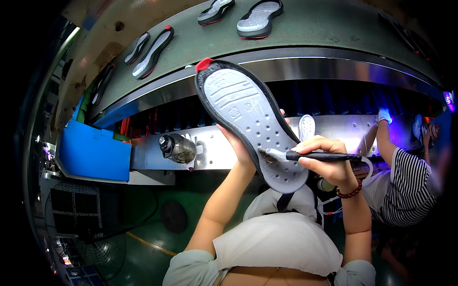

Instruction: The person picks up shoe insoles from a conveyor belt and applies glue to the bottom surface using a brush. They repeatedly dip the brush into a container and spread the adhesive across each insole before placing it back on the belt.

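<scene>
A grey shoe sole (241,107) with a black rim and a red tip is held up at a tilt, its holed and ridged face toward me. My left hand (234,144) grips it by the edge from behind; most of its fingers are hidden by the sole. In my right hand (327,164) is a brush (329,156) with a black handle and a thin pale tube at its rear end. The brush's tip lies against the holed, lower part of the sole. My right fingers pinch the handle near its front.
More soles, such as one pair's nearer sole (153,52), lie on the green conveyor belt (200,45) beyond a metal rail. A dark bottle (179,148) stands on the metal shelf (214,143). A blue panel (95,150) and a fan (86,233) are left; a person in stripes (405,186) works at right.
</scene>
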Demonstrator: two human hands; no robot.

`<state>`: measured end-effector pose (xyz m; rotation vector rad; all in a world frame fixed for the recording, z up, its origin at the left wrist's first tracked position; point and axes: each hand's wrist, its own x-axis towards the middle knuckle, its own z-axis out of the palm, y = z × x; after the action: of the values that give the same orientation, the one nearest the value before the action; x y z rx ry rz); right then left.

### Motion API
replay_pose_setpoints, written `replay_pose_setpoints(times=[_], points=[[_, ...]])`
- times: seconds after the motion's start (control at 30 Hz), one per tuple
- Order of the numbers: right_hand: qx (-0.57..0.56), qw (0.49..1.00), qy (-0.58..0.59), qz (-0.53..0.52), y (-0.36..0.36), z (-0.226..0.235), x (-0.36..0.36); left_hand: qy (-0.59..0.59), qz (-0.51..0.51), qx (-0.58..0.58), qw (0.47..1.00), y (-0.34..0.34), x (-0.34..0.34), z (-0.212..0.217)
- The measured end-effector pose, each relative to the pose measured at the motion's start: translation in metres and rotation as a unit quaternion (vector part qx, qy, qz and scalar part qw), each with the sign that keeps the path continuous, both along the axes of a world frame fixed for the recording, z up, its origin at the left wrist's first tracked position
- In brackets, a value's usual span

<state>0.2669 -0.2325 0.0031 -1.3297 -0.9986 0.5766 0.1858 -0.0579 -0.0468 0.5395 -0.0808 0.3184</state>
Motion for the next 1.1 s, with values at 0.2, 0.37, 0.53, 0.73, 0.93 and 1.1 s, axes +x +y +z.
replay_pose_setpoints(times=[0.2,0.37,0.53,0.73,0.93,1.1], points=[[0.055,0.995,-0.033,0.080,-0.019,0.000,-0.012,-0.061,0.016,0.002,0.998,0.016,0.002,-0.003],[0.017,0.991,-0.106,0.078,-0.019,-0.008,-0.009,-0.051,0.017,0.011,0.999,0.016,0.001,0.005],[0.017,0.993,0.074,0.090,-0.029,-0.019,0.002,-0.006,0.041,0.036,0.999,0.012,-0.002,0.016],[0.036,0.952,0.303,0.006,-0.020,-0.030,-0.016,0.051,0.070,-0.005,0.996,-0.023,-0.024,-0.031],[-0.007,0.984,-0.004,0.179,-0.024,-0.003,0.000,-0.012,-0.163,-0.077,0.984,0.009,-0.036,-0.013],[-0.014,0.978,-0.102,0.181,-0.016,0.003,0.007,0.241,-0.222,0.046,0.944,0.015,-0.030,0.035]])
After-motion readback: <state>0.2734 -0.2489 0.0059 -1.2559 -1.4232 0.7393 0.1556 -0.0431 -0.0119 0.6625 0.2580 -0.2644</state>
